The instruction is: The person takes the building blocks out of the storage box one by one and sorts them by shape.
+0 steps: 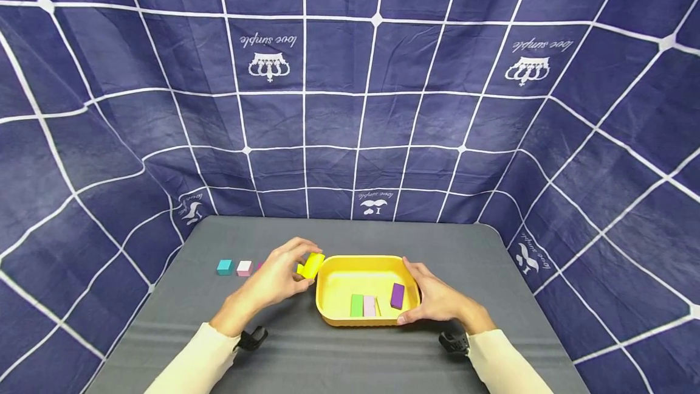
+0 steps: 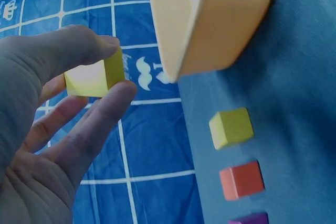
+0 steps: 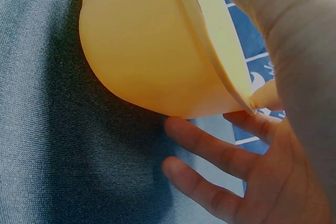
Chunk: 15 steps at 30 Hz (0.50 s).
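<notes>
Here the left hand (image 1: pixel 280 273) pinches a yellow block (image 1: pixel 313 266) just beside the tub's (image 1: pixel 344 281) left end; the right hand (image 1: pixel 439 298), fingers spread, grips its right end. Only the head view shows the green block (image 1: pixel 356 306) inside; only the left wrist view shows the red block (image 2: pixel 243 180) on the table (image 1: pixel 350 357).
</notes>
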Motion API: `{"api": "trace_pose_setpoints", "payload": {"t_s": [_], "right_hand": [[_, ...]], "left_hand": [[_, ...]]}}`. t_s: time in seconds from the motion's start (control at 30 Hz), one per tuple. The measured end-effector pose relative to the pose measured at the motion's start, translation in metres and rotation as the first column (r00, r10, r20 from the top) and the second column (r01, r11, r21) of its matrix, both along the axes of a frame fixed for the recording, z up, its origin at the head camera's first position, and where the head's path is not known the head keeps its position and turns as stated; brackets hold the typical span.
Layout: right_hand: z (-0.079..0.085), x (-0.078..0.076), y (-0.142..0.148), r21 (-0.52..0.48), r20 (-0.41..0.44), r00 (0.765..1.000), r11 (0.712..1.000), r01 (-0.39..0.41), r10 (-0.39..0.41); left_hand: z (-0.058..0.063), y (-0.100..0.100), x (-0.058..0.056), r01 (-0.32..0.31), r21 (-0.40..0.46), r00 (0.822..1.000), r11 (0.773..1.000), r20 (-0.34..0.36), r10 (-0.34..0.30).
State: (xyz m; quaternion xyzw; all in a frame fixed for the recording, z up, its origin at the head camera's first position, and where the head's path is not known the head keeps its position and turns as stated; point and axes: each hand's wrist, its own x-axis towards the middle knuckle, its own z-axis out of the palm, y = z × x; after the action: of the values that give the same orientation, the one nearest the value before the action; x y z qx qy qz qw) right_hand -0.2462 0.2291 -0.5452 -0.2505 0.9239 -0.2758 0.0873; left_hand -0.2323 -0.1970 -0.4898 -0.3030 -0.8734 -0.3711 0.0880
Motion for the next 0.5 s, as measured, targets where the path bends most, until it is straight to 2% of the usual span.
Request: {"api": "trace_pose_setpoints", "payload": {"t_s": [0.23,0.4,0.5], "right_hand": [[0.001,0.000,0.002,-0.004,-0.008,1.000,1.000,-0.002,0.002],[0.000,0.000,0.003,-0.008,-0.014,1.000,1.000,0.001,-0.001],[-0.001,0.000,0.003,-0.018,-0.006,1.000,1.000,0.004,-0.004]], "left_hand": [[-0.006,-0.015,0.010,-0.093,-0.026,0.995,0.995,-0.022,0.093],[-0.011,-0.023,0.014,-0.096,-0.022,0.995,0.995,0.004,0.096],[-0.017,-0.025,0.016,-0.101,-0.044,0.995,0.994,-0.014,0.100]]}}
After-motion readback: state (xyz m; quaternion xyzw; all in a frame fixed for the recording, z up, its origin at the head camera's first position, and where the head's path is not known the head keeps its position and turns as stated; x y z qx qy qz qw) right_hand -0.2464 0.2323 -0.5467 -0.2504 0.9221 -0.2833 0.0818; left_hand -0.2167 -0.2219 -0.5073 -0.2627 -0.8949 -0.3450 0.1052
